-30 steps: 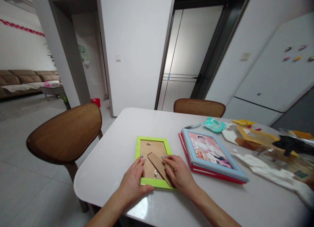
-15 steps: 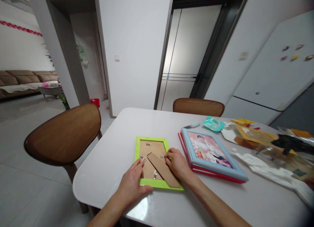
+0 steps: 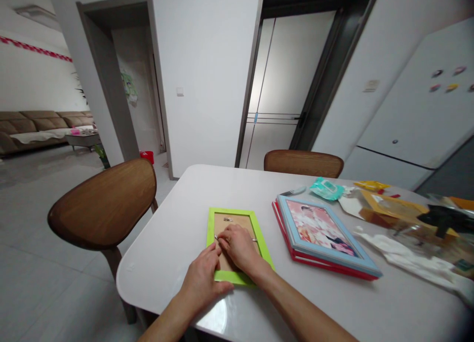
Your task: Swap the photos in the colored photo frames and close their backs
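A lime-green picture frame (image 3: 261, 243) lies face down on the white table (image 3: 177, 223), its brown backing board (image 3: 231, 221) showing. My left hand (image 3: 202, 279) rests on the frame's near left corner, fingers flat, thumb along the lower edge. My right hand (image 3: 239, 247) lies across the backing board, fingertips pinched at a small metal clip on the left side. The board's stand is hidden under this hand.
A blue-framed photo (image 3: 318, 228) lies on a red frame (image 3: 329, 267) to the right. Beyond it are a teal wipes pack (image 3: 326, 188), yellow packaging (image 3: 392, 208) and white wrapping (image 3: 411, 262). Two wooden chairs (image 3: 105, 204) stand at the table's left and far sides.
My right hand has moved from the frame's right edge leftward across the backing board to the left-side clip. My left hand has stayed on the near left corner.
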### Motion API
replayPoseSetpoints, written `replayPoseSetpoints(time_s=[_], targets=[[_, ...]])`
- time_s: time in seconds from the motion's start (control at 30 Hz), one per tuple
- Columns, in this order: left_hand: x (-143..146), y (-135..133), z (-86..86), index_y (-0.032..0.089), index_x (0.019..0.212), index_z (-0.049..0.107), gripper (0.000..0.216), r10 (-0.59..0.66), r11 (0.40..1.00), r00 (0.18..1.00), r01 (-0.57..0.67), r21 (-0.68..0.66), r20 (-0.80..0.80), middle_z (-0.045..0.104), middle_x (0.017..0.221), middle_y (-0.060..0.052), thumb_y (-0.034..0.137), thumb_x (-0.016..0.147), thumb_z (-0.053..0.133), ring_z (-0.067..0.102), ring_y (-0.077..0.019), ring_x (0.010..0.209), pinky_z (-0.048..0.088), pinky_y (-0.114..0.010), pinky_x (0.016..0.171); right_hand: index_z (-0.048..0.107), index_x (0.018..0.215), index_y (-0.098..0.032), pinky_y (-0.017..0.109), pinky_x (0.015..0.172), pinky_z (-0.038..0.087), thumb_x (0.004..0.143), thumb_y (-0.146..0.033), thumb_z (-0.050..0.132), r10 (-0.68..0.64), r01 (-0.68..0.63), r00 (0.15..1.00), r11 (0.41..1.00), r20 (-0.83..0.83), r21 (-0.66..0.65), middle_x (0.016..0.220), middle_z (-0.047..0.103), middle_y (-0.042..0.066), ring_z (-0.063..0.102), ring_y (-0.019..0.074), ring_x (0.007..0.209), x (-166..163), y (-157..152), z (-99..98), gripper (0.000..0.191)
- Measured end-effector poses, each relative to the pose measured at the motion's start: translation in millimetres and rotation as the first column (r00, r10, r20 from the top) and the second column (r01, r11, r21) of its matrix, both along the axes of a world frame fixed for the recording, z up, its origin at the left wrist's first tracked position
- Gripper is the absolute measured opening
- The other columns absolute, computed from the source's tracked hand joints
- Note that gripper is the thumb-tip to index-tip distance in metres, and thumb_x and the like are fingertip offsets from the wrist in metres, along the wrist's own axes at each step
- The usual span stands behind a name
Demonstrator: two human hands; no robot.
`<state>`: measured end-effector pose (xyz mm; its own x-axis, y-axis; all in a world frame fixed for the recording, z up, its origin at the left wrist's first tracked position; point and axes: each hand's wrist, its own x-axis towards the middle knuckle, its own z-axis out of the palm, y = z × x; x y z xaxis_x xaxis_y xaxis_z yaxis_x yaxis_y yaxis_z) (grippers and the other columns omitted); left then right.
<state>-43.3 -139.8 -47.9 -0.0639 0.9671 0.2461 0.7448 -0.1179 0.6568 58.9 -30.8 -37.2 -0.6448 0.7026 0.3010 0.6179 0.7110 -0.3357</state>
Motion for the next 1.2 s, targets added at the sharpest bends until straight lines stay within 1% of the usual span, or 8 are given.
replayPoseSetpoints(time_s=[0.17,0.3,0.4,0.6,0.77,0.9,1.07,1.2], targets=[[0.1,-0.2,2.0,0.019,0.064,0.050,0.030,-0.008,1.000,1.000,0.008,0.014,0.013,0.057,0.110,-0.008,0.017,0.045,0.073,0.042,-0.0242,0.113,0.035,-0.033,0.093,0.067,0.068,-0.021,0.026,0.069,0.032,0.073,-0.019,0.050,0.040,-0.040,0.999,0.999,0.016,-0.029,0.071,0.063,0.002,0.050,0.0153,0.075,-12.8,3.1,-1.4,0.019],[-0.4,-0.3,1.7,0.020,0.063,0.050,0.028,-0.005,1.000,1.000,0.004,0.013,0.027,0.056,0.110,-0.008,0.017,0.046,0.072,0.042,-0.0247,0.113,0.036,-0.034,0.092,0.068,0.072,-0.024,0.025,0.071,0.033,0.073,-0.022,0.051,0.062,-0.061,0.998,0.997,0.010,-0.050,0.075,0.064,0.000,0.051,0.0144,0.079,-9.3,3.5,-1.1,0.017],[-0.8,-0.2,0.3,0.020,0.062,0.050,0.028,-0.005,1.000,1.000,0.005,0.007,0.029,0.057,0.109,-0.008,0.018,0.045,0.072,0.042,-0.0253,0.113,0.036,-0.034,0.093,0.068,0.075,-0.025,0.024,0.072,0.034,0.074,-0.025,0.051,0.044,-0.045,0.999,0.997,-0.005,-0.063,0.077,0.065,0.000,0.053,0.0140,0.079,-9.0,6.4,-2.1,0.017],[-1.2,-0.7,-0.6,0.019,0.064,0.051,0.029,0.002,1.000,1.000,-0.002,-0.011,0.020,0.054,0.115,-0.010,0.020,0.045,0.073,0.040,-0.0254,0.115,0.036,-0.036,0.093,0.064,0.090,-0.018,0.023,0.074,0.037,0.078,-0.025,0.043,-0.150,0.146,0.988,0.985,-0.038,-0.093,0.091,0.065,0.005,0.056,0.0148,0.084,-10.1,34.4,-6.8,0.025],[-1.0,-1.2,-0.6,0.018,0.067,0.053,0.029,0.014,1.000,1.000,-0.014,-0.020,0.008,0.054,0.115,-0.010,0.020,0.046,0.073,0.039,-0.0246,0.116,0.035,-0.036,0.093,0.064,0.082,-0.020,0.027,0.071,0.040,0.079,-0.032,0.046,-0.280,0.282,0.959,0.947,0.030,-0.157,0.082,0.065,0.003,0.058,0.0150,0.079,-13.7,62.5,-11.2,0.021],[-0.7,-0.2,-1.5,0.018,0.069,0.054,0.029,0.018,0.999,1.000,-0.018,-0.029,-0.009,0.054,0.116,-0.010,0.021,0.047,0.072,0.039,-0.0240,0.116,0.035,-0.035,0.094,0.057,0.089,-0.015,0.034,0.073,0.044,0.081,-0.035,0.045,-0.355,0.368,0.930,0.906,0.101,-0.208,0.089,0.060,0.003,0.056,0.0135,0.080,-20.4,77.0,-15.9,0.024],[-0.9,-0.5,1.1,0.017,0.070,0.055,0.030,0.017,0.999,0.999,-0.019,-0.037,-0.043,0.054,0.116,-0.010,0.021,0.047,0.072,0.038,-0.0230,0.117,0.035,-0.033,0.094,0.053,0.098,-0.015,0.036,0.075,0.044,0.081,-0.032,0.046,-0.421,0.428,0.903,0.865,0.086,-0.263,0.099,0.055,0.005,0.054,0.0150,0.085,-26.3,87.2,-17.7,0.024],[1.7,-2.7,3.2,0.017,0.077,0.056,0.034,0.018,0.999,0.998,-0.021,-0.046,-0.060,0.053,0.116,-0.011,0.024,0.048,0.073,0.038,-0.0252,0.116,0.034,-0.037,0.096,0.055,0.090,-0.014,0.035,0.074,0.044,0.081,-0.033,0.046,-0.421,0.386,0.906,0.864,-0.041,-0.324,0.091,0.058,0.004,0.055,0.0140,0.081,-22.9,86.7,-11.9,0.024]])
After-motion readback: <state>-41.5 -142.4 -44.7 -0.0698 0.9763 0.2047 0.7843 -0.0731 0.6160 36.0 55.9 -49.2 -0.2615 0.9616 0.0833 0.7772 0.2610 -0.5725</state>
